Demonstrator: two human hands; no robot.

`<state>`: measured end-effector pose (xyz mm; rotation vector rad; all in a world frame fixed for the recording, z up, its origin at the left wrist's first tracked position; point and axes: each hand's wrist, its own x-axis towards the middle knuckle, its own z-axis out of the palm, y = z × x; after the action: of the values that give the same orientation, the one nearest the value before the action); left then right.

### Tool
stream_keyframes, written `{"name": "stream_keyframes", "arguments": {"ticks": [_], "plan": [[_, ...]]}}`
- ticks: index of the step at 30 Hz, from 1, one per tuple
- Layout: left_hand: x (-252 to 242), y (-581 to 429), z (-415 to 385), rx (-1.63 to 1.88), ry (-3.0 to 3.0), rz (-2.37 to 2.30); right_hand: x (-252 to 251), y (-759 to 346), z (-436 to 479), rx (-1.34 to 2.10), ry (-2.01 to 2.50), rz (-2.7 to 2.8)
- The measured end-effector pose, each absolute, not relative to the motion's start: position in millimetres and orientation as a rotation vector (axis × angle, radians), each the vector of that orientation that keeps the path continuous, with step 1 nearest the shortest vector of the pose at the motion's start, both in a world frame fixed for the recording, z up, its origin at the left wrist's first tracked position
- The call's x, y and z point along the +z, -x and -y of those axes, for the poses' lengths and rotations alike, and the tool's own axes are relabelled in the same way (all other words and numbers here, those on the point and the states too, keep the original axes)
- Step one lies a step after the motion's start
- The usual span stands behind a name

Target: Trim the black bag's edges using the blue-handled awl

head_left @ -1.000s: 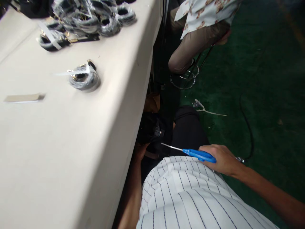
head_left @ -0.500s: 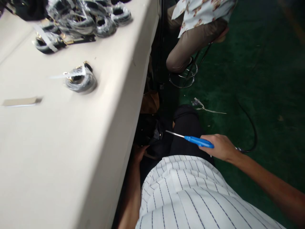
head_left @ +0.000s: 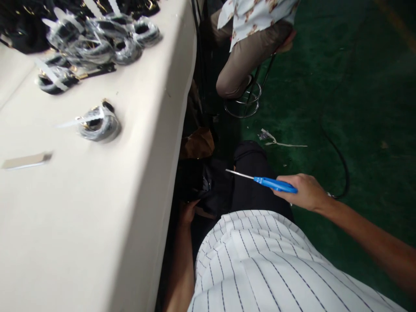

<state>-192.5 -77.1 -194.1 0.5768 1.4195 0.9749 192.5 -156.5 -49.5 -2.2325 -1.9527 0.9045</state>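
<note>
My right hand is closed around a tool with a blue handle and a thin metal shaft or blade. It is held above my right thigh, with its tip pointing left. The exact kind of tool does not show. Beside the table edge, low and in shadow, my left hand grips a dark, bag-like black item on my lap. A shiny patch shows on that item; most of its shape and several of my fingers are lost in the dark.
A pale table fills the left side. On it lie a plastic-wrapped black strap coil, a pile of similar coils and a flat beige strip. Ahead, a seated person occupies a stool. A cable crosses the green floor.
The view has shifted, so the table's things appear lower and further left. My right hand and the blue-handled tool have moved slightly right. My left hand stays on the black item.
</note>
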Motion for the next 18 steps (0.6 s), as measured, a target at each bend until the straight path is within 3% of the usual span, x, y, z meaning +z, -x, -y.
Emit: {"name": "stream_keyframes", "arguments": {"ticks": [3,7,12,18], "plan": [[-193.7,190.6,76.9,1.006,-0.500,-1.391,-46.7,-196.9,151.5,0.980,2.180,1.998],[-190.9,177.6,67.1,1.069,-0.382,-1.359,-49.9,-204.9,148.5,0.747,2.345,1.899],[-192.7,156.0,36.4,1.083,-0.264,-1.387,-56.7,-174.6,163.5,0.926,2.114,2.162],[-184.4,151.4,9.2,0.984,-0.386,-1.441,-62.7,-148.9,175.8,1.015,2.010,2.086]]}}
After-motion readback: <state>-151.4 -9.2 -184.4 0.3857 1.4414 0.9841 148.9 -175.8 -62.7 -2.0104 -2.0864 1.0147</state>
